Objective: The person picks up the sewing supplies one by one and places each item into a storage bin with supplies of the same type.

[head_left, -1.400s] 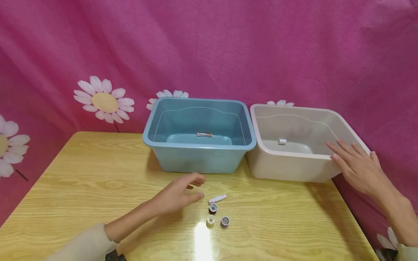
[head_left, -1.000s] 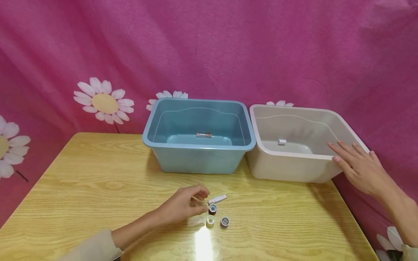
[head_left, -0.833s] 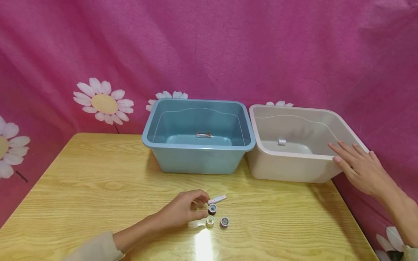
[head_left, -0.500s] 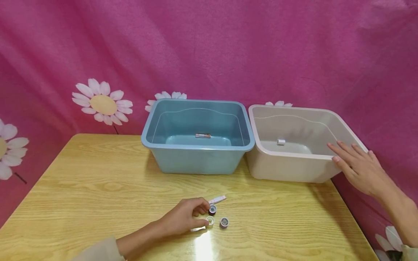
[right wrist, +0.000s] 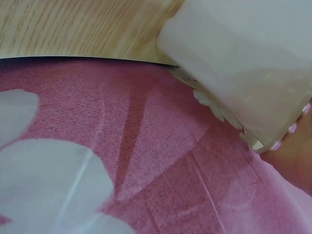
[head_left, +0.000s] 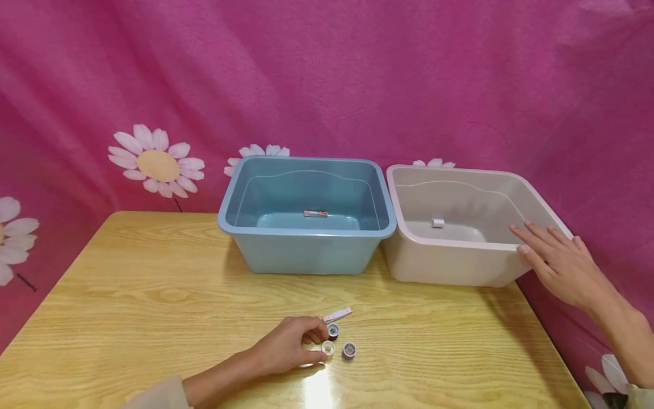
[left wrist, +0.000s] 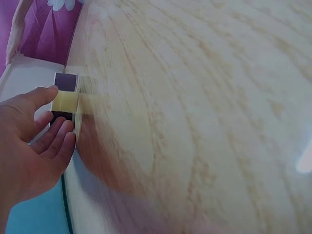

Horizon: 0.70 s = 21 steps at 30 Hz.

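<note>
My left hand point(head_left: 286, 347) is low over the table, its thumb and curled fingers around the yellow thread spool point(left wrist: 64, 102), which stands on the wood. A black thread spool point(head_left: 333, 332) sits right by the fingertips, and a purple thread spool point(head_left: 349, 351) stands to the right. Behind them lies a folded white-and-pink strip point(head_left: 338, 314), like a tape measure. My right hand point(head_left: 564, 270) rests with straight fingers on the near right rim of the beige bin point(head_left: 455, 264). The right wrist view shows only part of that hand, beside the bin's wall.
Left of the beige bin stands a blue bin point(head_left: 306, 253) with another folded strip point(head_left: 315, 213) inside. One white spool point(head_left: 437, 223) lies in the beige bin. A pink curtain point(head_left: 327, 74) with daisies hangs behind the wooden table point(head_left: 153, 295).
My left hand has come down and toward the right to the spools, and its fingers have drawn in around the yellow one. The right hand has stayed on the beige bin's rim.
</note>
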### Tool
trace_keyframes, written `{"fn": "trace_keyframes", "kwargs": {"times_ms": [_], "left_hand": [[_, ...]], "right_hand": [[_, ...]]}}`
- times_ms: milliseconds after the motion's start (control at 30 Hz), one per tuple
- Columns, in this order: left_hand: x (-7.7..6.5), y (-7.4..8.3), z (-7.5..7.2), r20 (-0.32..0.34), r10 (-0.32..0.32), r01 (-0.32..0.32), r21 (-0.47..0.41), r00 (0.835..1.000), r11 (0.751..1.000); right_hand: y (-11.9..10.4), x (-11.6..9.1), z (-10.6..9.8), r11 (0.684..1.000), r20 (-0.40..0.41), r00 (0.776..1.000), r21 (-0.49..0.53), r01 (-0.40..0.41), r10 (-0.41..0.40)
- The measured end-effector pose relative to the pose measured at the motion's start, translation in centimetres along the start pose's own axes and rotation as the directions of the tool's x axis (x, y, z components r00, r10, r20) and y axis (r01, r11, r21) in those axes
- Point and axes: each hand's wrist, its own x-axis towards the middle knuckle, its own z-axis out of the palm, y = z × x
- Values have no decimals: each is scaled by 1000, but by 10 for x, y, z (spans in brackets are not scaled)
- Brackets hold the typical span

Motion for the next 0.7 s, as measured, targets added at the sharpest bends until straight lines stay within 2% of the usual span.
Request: {"fn": "trace_keyframes", "kwargs": {"times_ms": [333,700], "left_hand": [[0,-2,1,17,-17,15,58,1000,998],[-1,2,0,32,-23,22,44,999,999]], "right_hand": [[1,0,0,1000,-18,1000,8,12,-12],[1,-1,0,999,-30,999,26,25,-25]]}}
